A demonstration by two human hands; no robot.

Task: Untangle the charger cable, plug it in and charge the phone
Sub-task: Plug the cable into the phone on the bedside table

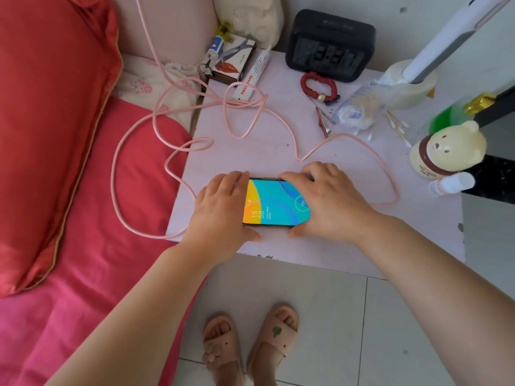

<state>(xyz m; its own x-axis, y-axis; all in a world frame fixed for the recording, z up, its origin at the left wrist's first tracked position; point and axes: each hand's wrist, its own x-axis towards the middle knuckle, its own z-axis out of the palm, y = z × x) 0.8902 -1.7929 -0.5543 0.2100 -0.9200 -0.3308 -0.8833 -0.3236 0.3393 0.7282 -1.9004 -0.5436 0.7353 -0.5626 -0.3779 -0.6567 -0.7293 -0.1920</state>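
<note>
Phone (pixel 274 203): lies flat, screen lit, near the front edge of the pale bedside table (pixel 348 246); rigid, smooth and probably slippery, glass face likely fragile, so best taken by its long edges.
Left hand (pixel 220 208): fingers over the phone's left end, thumb at the near edge, grasping it.
Right hand (pixel 323 201): fingers curled over the far edge, thumb at the near edge, grasping the right end.
Charger cable (pixel 245 118): pink, thin, limp; loops cross on the tabletop and sag onto the red bedsheet (pixel 111 246); one run climbs toward the top of the view. Plug at the phone hidden under the hands; cannot tell if seated.
Clutter: black clock (pixel 330 45), red hair tie (pixel 319 86), hair clips (pixel 323 121), cotton swabs (pixel 395 125), bear-shaped bottle (pixel 448 147).
In the way: cable loops run close to the clips and could snag when pulled.
</note>
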